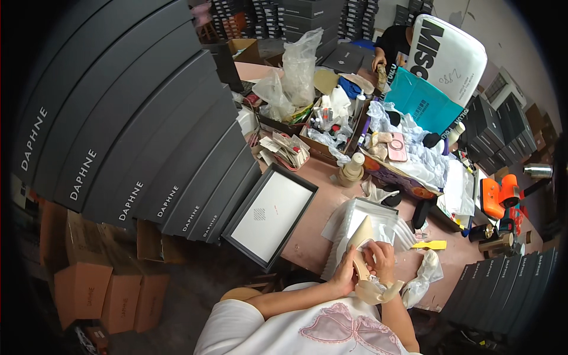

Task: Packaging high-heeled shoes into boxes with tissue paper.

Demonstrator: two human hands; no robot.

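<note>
— Closest in?
— Left fingers wrapped shut around the side of a beige pointed shoe, down by the heel. Right fingers curled closed on the upper, just across from the left ones.
— And the shoe itself?
— Held up between both sets of fingers, above the near edge of the desk, toe aimed away, pale ankle strap hanging below the right fingers.
— Handling it well?
— Probably best to keep the left grip firm and low and the right touch light. Mind the loose strap.
— Just past the fingers?
— White tissue in a shallow tray right behind the toe. Yellow scraper off to the right of the right fingers. Open dark box lid with a white inside off to the left.
— Farther out?
— Orange tool well right. Tall stack of dark shoe boxes far left. Beyond, a cardboard tray of small bottles, clear plastic bags, a teal bag.
— Farthest?
— Another person's hand at the far end of the desk.
</note>
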